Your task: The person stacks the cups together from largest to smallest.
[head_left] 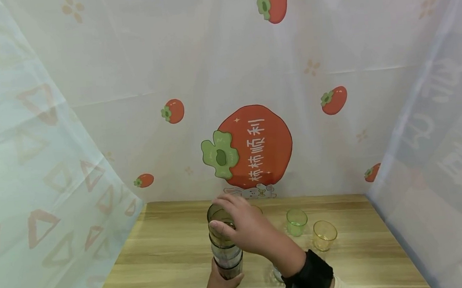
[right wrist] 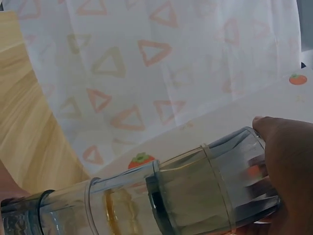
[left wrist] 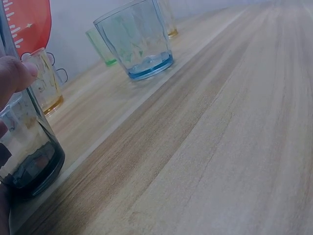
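A tall stack of nested drinking glasses (head_left: 226,254) stands on the table, with smoky dark glasses and amber tints among them. My left hand (head_left: 219,285) grips the bottom of the stack; in the left wrist view its thumb (left wrist: 17,76) lies against the dark bottom glass (left wrist: 36,169). My right hand (head_left: 249,227) holds the top glass (right wrist: 237,169) by its rim, thumb on one side and fingers on the other. That top glass sits in line with the glasses below it, and fingers show through its wall in the right wrist view.
To the right of the stack stand a green glass (head_left: 297,223) and a yellow glass (head_left: 325,236). A blue glass (left wrist: 139,46) is mostly hidden under my right forearm in the head view. Another yellow glass (left wrist: 46,83) stands behind the stack. Printed cloth (head_left: 166,149) encloses the wooden table.
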Tool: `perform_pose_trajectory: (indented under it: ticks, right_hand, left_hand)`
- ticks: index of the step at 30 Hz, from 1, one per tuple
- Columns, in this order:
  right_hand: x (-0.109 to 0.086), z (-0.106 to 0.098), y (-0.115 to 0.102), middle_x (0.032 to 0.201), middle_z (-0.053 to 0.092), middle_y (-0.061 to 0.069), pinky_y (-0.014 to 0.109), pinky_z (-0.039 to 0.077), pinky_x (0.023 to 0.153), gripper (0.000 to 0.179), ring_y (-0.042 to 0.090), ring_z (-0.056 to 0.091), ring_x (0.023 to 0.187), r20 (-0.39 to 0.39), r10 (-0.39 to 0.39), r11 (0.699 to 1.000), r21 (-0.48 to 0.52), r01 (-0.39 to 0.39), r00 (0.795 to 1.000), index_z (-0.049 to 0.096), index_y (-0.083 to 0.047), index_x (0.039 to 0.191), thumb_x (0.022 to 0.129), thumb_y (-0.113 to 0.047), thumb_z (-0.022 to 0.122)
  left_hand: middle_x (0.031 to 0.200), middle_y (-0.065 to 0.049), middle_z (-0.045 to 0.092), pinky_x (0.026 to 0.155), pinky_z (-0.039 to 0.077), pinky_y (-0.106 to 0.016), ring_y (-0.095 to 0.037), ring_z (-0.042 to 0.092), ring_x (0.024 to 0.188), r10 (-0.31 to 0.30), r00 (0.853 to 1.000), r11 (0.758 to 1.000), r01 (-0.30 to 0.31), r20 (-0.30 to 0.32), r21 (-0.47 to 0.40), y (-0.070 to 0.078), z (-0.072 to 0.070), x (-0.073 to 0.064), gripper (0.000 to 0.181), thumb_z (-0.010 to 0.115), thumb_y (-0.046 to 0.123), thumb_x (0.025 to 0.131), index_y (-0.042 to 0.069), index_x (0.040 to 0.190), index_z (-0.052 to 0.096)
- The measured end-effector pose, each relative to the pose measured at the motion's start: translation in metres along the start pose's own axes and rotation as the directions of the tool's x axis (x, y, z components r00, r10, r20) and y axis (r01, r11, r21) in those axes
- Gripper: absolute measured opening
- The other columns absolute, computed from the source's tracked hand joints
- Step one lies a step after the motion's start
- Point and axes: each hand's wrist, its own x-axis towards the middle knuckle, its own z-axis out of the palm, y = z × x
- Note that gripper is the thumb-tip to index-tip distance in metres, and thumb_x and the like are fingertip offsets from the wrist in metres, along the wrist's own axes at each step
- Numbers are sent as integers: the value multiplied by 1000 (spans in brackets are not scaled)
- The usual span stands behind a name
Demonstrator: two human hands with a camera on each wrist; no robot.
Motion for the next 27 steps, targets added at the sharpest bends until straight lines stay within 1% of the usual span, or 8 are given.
perform_pose_trajectory:
  ticks: [8, 11, 14, 18, 20, 22, 25, 27]
  right_hand:
    - [2, 3, -1, 154, 43, -6, 55, 44, 109, 52, 24, 38, 144, -10, -28, 1000, -8, 28, 1000, 48, -29, 149, 104, -56, 47]
    - [2, 3, -1, 154, 42, -6, 56, 44, 108, 53, 23, 38, 145, -4, -31, 999, -11, 31, 1000, 47, -29, 149, 104, -56, 46]
    - [2, 2, 2, 157, 41, -5, 57, 42, 109, 55, 24, 36, 146, 4, -25, 1000, 12, 24, 1000, 46, -30, 151, 104, -59, 43]
    - [-2, 2, 8, 160, 36, -5, 57, 38, 113, 59, 23, 31, 149, 3, -17, 997, 77, 16, 1000, 42, -31, 153, 103, -63, 39]
    - [-4, 4, 11, 163, 32, -6, 57, 36, 115, 61, 21, 29, 150, -5, -10, 993, 118, 11, 1000, 38, -32, 155, 103, -63, 40]
    - [-8, 6, 15, 164, 30, -7, 56, 36, 115, 62, 21, 30, 150, -16, 2, 985, 171, 1, 1000, 31, -31, 158, 104, -58, 44]
    - [-13, 11, 23, 165, 27, -7, 55, 37, 115, 66, 21, 32, 149, -40, 27, 969, 247, -16, 999, 19, -29, 162, 106, -47, 49]
    - [-18, 16, 29, 165, 27, -4, 56, 39, 113, 71, 23, 36, 147, -53, 45, 958, 286, -28, 998, 11, -27, 163, 106, -40, 52]
  left_hand:
    - [151, -30, 35, 106, 40, -64, -47, 44, 133, -9, 1000, 1000, 9, 2, 5, 1, 0, -2, 112, 85, 31, 84, 2, 156, 5]
    - [150, -30, 36, 106, 39, -64, -47, 44, 133, -7, 1000, 1000, 8, -8, 21, 2, 0, -2, 111, 85, 32, 83, 1, 156, 7]
    - [150, -30, 37, 107, 39, -64, -47, 44, 133, -4, 1000, 1000, 5, -18, 31, 2, 1, -1, 110, 86, 31, 83, 0, 155, 9]
    - [150, -31, 36, 107, 39, -64, -47, 44, 134, -17, 1000, 999, 17, -21, 30, 2, 2, -1, 112, 86, 32, 83, 0, 155, 8]
    - [151, -31, 35, 107, 38, -64, -48, 43, 135, -26, 999, 999, 26, -20, 28, 2, 1, -1, 113, 86, 33, 83, 0, 156, 6]
    - [151, -32, 35, 107, 38, -65, -48, 43, 135, -34, 999, 999, 35, -23, 34, 3, 1, -1, 113, 85, 34, 83, -1, 156, 6]
    - [150, -32, 36, 106, 39, -65, -48, 43, 134, -36, 999, 998, 37, -24, 43, 4, 1, -1, 112, 85, 35, 83, -1, 156, 7]
    - [150, -30, 38, 107, 39, -64, -47, 44, 134, -33, 999, 998, 35, -35, 53, 4, 1, -1, 111, 85, 36, 82, 0, 155, 9]
